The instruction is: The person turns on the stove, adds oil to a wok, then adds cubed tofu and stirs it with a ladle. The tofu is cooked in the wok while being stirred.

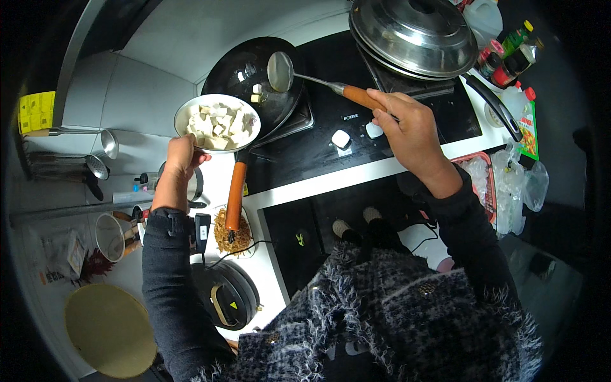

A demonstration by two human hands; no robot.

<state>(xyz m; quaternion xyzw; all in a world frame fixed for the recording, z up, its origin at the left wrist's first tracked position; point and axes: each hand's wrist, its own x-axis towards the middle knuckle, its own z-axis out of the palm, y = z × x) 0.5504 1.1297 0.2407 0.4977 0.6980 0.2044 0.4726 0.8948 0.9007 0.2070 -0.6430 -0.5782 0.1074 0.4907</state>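
My left hand [181,157] grips the rim of a white bowl [180,125] beside and slightly over the left edge of a black wok [229,71]. White tofu-like cubes [219,125] fill the bowl. Inside the wok, which has a shiny wet surface, lie two such cubes [256,93]. My right hand [408,126] holds the wooden handle of a metal ladle [280,71], whose round head is over the wok's right side. The wok's orange-brown handle [235,196] points toward me past the counter edge of the cooktop.
The black glass cooktop [305,162] has two white knobs [340,138]. A lidded steel pan [415,38] stands on the right burner, its black handle [494,107] jutting out. Bottles [515,38] crowd the far right. A round black electric appliance [224,293] and shredded brown food [226,234] sit at left.
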